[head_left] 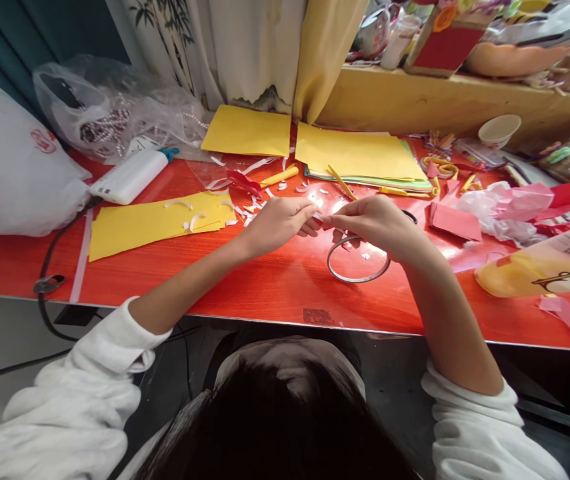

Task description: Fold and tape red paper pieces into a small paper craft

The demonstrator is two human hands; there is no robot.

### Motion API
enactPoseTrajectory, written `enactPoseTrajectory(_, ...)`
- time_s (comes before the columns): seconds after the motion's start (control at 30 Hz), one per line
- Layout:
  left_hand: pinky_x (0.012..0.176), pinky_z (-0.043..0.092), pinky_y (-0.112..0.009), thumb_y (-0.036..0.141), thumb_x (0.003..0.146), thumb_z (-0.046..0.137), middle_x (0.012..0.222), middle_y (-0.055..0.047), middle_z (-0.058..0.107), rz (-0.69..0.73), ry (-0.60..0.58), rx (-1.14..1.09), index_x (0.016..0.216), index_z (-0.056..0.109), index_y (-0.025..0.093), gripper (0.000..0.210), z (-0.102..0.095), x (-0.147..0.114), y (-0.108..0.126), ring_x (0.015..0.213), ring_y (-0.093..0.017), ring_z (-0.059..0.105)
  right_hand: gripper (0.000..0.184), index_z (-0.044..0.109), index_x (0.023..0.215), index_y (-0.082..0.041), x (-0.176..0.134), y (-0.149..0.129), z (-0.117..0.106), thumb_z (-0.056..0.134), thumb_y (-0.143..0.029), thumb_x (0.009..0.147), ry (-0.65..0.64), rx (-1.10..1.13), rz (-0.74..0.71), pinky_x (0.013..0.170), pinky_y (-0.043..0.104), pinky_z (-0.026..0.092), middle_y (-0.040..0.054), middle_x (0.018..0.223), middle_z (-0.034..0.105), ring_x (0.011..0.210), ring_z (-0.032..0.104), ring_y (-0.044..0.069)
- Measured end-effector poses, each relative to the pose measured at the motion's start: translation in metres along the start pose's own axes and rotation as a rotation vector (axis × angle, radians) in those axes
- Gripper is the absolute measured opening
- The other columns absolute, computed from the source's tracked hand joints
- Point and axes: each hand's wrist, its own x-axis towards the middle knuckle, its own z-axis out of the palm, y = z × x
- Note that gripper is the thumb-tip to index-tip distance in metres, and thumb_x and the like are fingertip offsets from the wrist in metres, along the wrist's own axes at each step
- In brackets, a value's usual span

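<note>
Pale piece (318, 217) mostly hidden between fingers (305, 208), perhaps paper, white bag (9, 160) cut off at left edge

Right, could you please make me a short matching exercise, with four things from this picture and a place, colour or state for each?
1. Grey hoop
2. White oblong device
3. Stack of coloured sheets
4. Left hand

A. Yellow on top
B. Beside a white plastic bag
C. Fingers close to those of the right hand
D. Partly hidden by the right hand

Pairs: 1-D, 2-B, 3-A, 4-C
</note>
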Motion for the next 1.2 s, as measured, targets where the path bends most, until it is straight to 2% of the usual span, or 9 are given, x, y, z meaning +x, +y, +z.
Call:
enactPoseTrajectory(0.2,0.071,0.056,-0.026,0.027,0.090,0.043,0.084,-0.010,0.071,0.002,0.005,0.016,0.087,0.064,0.010,0.027,0.000,0.000,0.000,0.074,-0.014,0.069,0.034,0.067,0.059,-0.015,-0.001,-0.002,0.000,0.062,-0.041,0.079,-0.002,-0.018,0.018,0.038,0.026,0.039,0.0060,0.052,0.062,0.038,0.050,0.008)
enactPoseTrajectory(0.33,0.070,0.056,-0.025,0.027,0.090,0.043,0.086,-0.011,0.071,0.020,0.014,0.017,0.087,0.064,0.011,0.027,-0.001,0.000,-0.001,0.074,-0.014,0.069,0.035,0.068,0.061,-0.015,-0.001,-0.004,-0.001,0.061,-0.044,0.079,-0.007,-0.032,0.040,0.036,0.026,0.036,0.0071,0.056,0.063,0.039,0.050,0.008)
enactPoseTrajectory(0.47,0.070,0.056,-0.026,0.029,0.089,0.044,0.082,-0.010,0.071,0.029,0.074,0.010,0.084,0.064,0.010,0.028,-0.006,0.002,-0.002,0.073,-0.015,0.069,0.040,0.068,0.060,-0.015,-0.001,-0.001,-0.003,0.061,-0.049,0.079,-0.001,-0.074,0.082,0.038,0.027,0.036,0.0072,0.052,0.062,0.040,0.049,0.009)
enactPoseTrajectory(0.6,0.069,0.056,-0.026,0.033,0.089,0.046,0.080,-0.010,0.071,0.031,0.116,0.005,0.084,0.065,0.010,0.030,-0.012,0.004,-0.001,0.072,-0.015,0.069,0.039,0.068,0.068,-0.016,-0.001,0.003,-0.005,0.058,-0.051,0.080,-0.045,-0.003,0.039,0.041,0.028,0.037,0.0084,0.065,0.068,0.044,0.047,0.008)
enactPoseTrajectory(0.8,0.071,0.056,-0.023,0.034,0.090,0.045,0.086,-0.009,0.072,0.029,0.122,-0.001,0.089,0.065,0.012,0.030,-0.016,0.006,-0.002,0.075,-0.013,0.069,0.035,0.066,0.077,-0.019,-0.004,-0.003,-0.008,0.053,-0.051,0.083,-0.115,0.001,0.066,0.048,0.030,0.035,0.0076,0.080,0.070,0.054,0.049,0.010)
enactPoseTrajectory(1.07,0.073,0.057,-0.027,0.034,0.090,0.046,0.085,-0.009,0.072,0.002,0.087,-0.084,0.088,0.065,0.011,0.030,-0.019,0.007,0.000,0.076,-0.014,0.070,0.038,0.066,0.072,-0.021,-0.005,-0.004,-0.007,0.051,-0.054,0.083,-0.066,-0.100,0.062,0.052,0.032,0.034,0.0064,0.076,0.067,0.054,0.046,0.011)
enactPoseTrajectory(1.2,0.073,0.057,-0.027,0.032,0.090,0.047,0.084,-0.009,0.072,-0.011,0.089,-0.128,0.088,0.065,0.010,0.028,-0.020,0.008,0.000,0.075,-0.015,0.070,0.038,0.067,0.072,-0.021,-0.006,-0.005,-0.007,0.051,-0.054,0.083,-0.049,-0.123,0.053,0.054,0.033,0.034,0.0062,0.076,0.067,0.059,0.051,0.013)
